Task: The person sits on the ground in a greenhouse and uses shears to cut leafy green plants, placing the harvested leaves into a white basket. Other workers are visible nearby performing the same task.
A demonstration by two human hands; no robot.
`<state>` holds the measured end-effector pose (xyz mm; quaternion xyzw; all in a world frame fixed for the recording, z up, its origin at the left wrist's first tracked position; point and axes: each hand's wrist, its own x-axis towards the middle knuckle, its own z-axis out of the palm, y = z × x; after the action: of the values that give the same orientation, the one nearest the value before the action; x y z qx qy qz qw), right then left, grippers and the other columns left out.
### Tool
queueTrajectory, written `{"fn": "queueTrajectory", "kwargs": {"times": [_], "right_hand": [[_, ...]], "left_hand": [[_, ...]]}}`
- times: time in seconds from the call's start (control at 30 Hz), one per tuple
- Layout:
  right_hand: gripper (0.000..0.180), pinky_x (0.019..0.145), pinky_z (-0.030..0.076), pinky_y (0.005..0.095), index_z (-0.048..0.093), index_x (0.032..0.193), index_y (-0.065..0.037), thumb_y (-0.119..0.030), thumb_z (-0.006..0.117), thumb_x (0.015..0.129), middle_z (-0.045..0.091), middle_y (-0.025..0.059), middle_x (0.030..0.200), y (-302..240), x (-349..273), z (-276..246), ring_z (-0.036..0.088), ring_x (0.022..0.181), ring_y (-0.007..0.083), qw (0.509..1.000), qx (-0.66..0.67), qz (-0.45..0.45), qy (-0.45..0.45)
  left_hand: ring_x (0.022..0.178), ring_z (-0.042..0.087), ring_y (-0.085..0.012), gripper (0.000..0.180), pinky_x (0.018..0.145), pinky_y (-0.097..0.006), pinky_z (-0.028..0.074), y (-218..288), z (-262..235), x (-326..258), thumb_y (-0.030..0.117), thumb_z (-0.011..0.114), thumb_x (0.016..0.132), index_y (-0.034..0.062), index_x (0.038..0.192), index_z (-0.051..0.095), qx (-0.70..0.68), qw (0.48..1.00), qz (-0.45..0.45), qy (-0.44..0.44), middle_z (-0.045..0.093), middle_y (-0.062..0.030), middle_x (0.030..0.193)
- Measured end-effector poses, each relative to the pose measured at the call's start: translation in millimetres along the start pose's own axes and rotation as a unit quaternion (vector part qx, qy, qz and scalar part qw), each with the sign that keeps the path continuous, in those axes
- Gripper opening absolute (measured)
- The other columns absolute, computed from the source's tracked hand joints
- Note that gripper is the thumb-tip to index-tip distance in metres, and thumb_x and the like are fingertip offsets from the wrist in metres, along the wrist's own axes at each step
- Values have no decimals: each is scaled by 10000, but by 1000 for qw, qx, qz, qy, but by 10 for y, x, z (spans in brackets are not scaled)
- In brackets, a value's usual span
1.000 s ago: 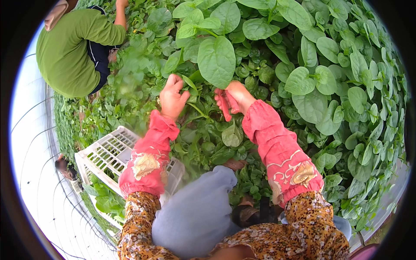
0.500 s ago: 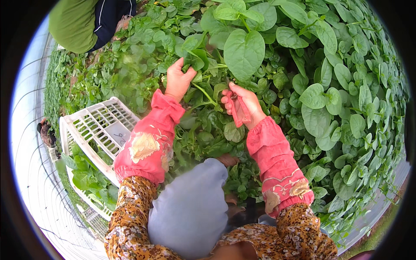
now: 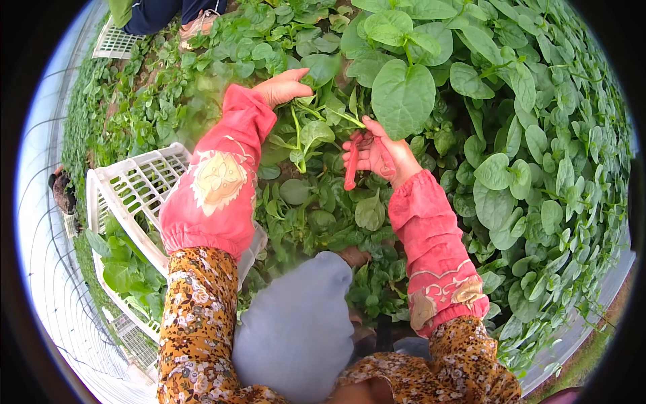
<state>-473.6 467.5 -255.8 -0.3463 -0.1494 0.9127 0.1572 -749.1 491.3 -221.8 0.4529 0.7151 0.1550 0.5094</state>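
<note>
My left hand is closed on leafy green stems, which hang below its fingers with cut-looking ends pointing down. In my right hand is a pair of red-handled snips. Their handles stand spread apart in my palm, and the blades are mostly hidden by fingers and foliage. A pale stem runs between the two hands, close to the right fingertips. Beside it a broad heart-shaped leaf rises above the right hand.
White plastic crate with picked leaves stands at left, partly behind my left sleeve. Dense leafy plants fill the right side. Another person's shoe and a second crate are at upper left. My grey-clad knee is below.
My left hand has moved up slightly and turned, its palm now facing down over the stems. The snips' handles have spread apart in my right hand. The other person has shifted up and partly out of view.
</note>
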Motion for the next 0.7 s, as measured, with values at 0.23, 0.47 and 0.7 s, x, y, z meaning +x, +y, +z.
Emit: {"fn": "queueTrajectory", "kwargs": {"times": [0.23,0.47,0.7], "right_hand": [[295,616,522,367,564,992,-35,-325,566,937,621,109,817,99,135,-96,618,677,226,997,49,-42,52],[297,611,520,369,567,991,-12,-303,537,941,619,116,816,221,-1107,-4,599,644,230,998,25,-44,25],[289,650,548,382,562,1042,-22,-290,503,955,638,126,866,611,-1605,-65,643,688,245,999,-37,-21,4]], "left_hand": [[911,568,-118,347,855,-274,435,-239,81,184,71,596,844,18,1187,607,-106,991,73,-31,662,-21,1017],[826,658,-116,333,748,-261,537,437,-612,-771,23,578,861,14,1194,586,-286,952,83,-63,682,-57,1009],[851,657,-166,356,744,-284,541,494,-1575,-3100,123,615,868,9,1201,565,-208,961,74,164,663,-75,1035]]}}
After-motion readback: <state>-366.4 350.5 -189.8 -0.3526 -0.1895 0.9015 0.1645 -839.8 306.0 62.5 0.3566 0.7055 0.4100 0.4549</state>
